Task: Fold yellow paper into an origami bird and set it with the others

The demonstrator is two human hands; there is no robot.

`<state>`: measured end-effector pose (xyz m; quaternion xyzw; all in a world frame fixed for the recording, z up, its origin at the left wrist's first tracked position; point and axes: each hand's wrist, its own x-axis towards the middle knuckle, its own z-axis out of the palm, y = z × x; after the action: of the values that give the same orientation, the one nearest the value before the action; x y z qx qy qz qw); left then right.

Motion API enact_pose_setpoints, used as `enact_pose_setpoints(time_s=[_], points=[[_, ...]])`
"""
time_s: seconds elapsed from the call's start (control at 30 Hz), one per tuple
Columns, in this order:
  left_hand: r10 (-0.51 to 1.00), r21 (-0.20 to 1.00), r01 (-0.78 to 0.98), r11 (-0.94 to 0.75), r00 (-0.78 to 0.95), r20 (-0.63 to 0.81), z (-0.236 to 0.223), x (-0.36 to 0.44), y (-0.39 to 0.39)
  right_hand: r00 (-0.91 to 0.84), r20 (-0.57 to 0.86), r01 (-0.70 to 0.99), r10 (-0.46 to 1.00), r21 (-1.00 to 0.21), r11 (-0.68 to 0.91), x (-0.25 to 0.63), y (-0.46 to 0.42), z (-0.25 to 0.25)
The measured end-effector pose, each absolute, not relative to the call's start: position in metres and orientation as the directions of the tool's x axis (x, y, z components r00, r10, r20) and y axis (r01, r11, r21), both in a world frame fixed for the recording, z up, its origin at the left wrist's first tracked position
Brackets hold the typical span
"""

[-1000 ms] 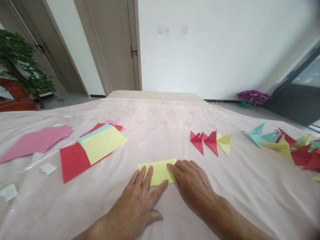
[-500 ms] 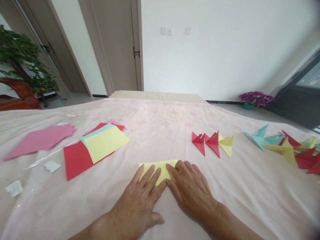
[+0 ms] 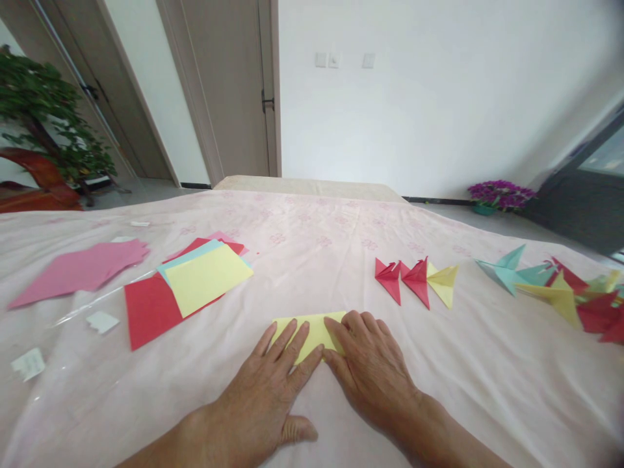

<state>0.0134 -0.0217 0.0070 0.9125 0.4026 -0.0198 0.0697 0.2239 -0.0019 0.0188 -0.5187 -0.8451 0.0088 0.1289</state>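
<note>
A folded sheet of yellow origami paper [image 3: 314, 329] lies on the cloth in front of me, its long fold on the far side. My left hand [image 3: 268, 383] rests flat on its left part, fingers spread and thumb held out over the cloth. At the right end, my right hand [image 3: 373, 364] has its thumb and forefinger on the paper, the other fingers curled; these cover that end. Farther right stand two red folded paper cranes [image 3: 414, 281] and a yellow folded crane [image 3: 442, 284].
Left of my hands lie a yellow sheet [image 3: 209, 276], a red sheet [image 3: 152, 309] and a pink stack [image 3: 82, 270]. Clear plastic wrapping and white paper scraps [image 3: 102, 322] are nearby. Several folded cranes [image 3: 556, 292] crowd the right edge. A pink floral cloth [image 3: 312, 260] covers the table.
My left hand has slid slightly left and toward me across the yellow paper, showing more of it. My right hand stays at its end.
</note>
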Motion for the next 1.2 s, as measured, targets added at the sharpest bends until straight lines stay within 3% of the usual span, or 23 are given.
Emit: enact_pose_setpoints(time_s=[0.2,0.53,0.87,1.07,1.2], points=[[0.726,0.159,0.735,-0.659,0.677,-0.121,0.014,0.012,-0.019,-0.431,0.211,0.874,0.877,-0.143,0.464,0.224,-0.003,0.017],[0.706,0.009,0.709,-0.705,0.701,0.103,-0.015,0.006,-0.04,-0.436,0.211,0.88,0.875,-0.105,0.464,0.223,-0.003,0.017],[0.704,0.12,0.698,-0.706,0.711,0.01,-0.009,0.002,-0.034,-0.442,0.212,0.879,0.872,-0.094,0.468,0.223,-0.002,0.014],[0.727,0.18,0.739,-0.65,0.673,-0.136,0.002,0.007,-0.033,-0.43,0.209,0.881,0.878,-0.113,0.459,0.222,-0.003,0.015],[0.737,0.185,0.741,-0.645,0.667,-0.104,0.0,0.008,-0.032,-0.421,0.222,0.88,0.879,-0.135,0.456,0.222,-0.003,0.018]])
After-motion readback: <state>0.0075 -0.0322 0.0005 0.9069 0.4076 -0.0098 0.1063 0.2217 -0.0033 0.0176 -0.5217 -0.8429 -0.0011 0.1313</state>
